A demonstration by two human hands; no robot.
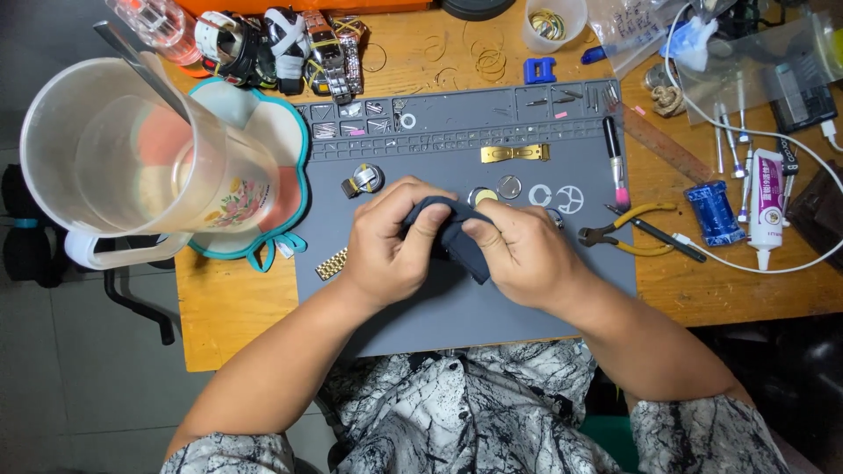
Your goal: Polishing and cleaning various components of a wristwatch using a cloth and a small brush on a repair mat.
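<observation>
In the head view, a dark cloth is pinched at frame centre between the left hand and right hand, fingers clamped on it, above a grey mat. Pliers lie right of centre; a jug stands upper left.

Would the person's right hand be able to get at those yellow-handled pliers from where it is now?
Probably yes. The pliers lie in the open at the mat's right edge, just beside the right hand, with nothing between; but that hand and the left hand grip a dark cloth.
</observation>
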